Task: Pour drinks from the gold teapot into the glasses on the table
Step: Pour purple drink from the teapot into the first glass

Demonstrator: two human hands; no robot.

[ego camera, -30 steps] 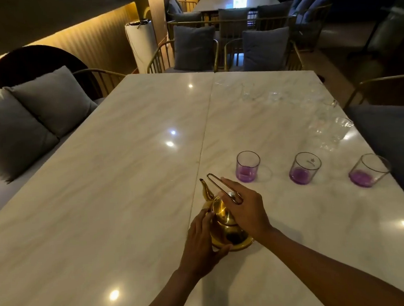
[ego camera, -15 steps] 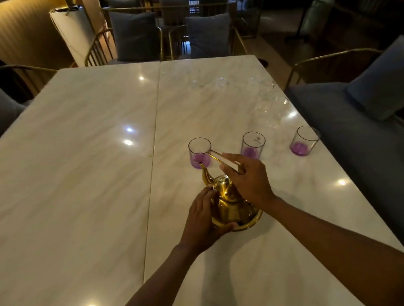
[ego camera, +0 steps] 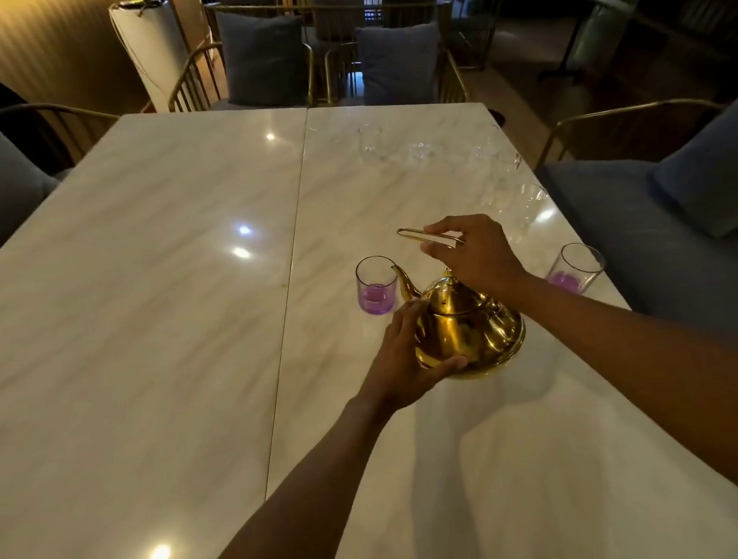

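The gold teapot (ego camera: 467, 329) sits on the marble table (ego camera: 144, 338), its spout turned toward a glass (ego camera: 375, 285) with purple drink in its bottom. My left hand (ego camera: 408, 364) cups the pot's left side. My right hand (ego camera: 474, 254) pinches the thin wire handle (ego camera: 416, 234) above the lid. A second glass with purple liquid (ego camera: 576, 267) stands to the right, past my right wrist. A third purple glass is hidden behind my right hand.
Several empty clear glasses (ego camera: 419, 149) stand at the table's far right part, more near the right edge (ego camera: 514, 199). Cushioned chairs (ego camera: 265, 64) ring the table. A bench with a cushion (ego camera: 700, 177) runs along the right side.
The view has come closer and swung left. The teapot now sits right of the left glass, and my right hand has raised the wire handle higher. The middle glass is now hidden.
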